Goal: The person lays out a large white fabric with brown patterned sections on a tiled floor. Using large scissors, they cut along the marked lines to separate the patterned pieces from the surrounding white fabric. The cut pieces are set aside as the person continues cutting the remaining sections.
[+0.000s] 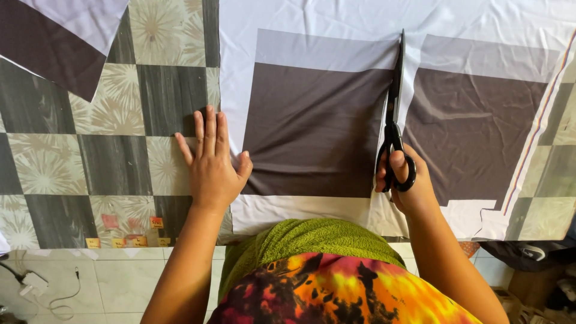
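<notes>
Your left hand (pixel 211 162) lies flat, fingers spread, palm down at the left edge of the cloth (pixel 324 129), with the thumb on the white margin and the rest on the mat (pixel 114 162). Your right hand (pixel 403 180) is closed through the handles of the black scissors (pixel 395 114), thumb in one loop, fingers in the other. The blades stand nearly shut and point away from you, running up the white strip between two dark brown panels.

Nearest you, a green towel (pixel 306 237) and an orange, red and black garment (pixel 336 291) cover your lap. Below left, a white cable and plug (pixel 36 285) lie on the pale floor tiles.

The cloth is white with dark brown rectangles and grey bands above them, spread flat over the checked mat of grey wood-grain and floral squares. A striped edge runs down its right side. Small yellow and red stickers sit on the mat's near edge. At far left, another brown-and-white piece (pixel 54 42) lies apart.
</notes>
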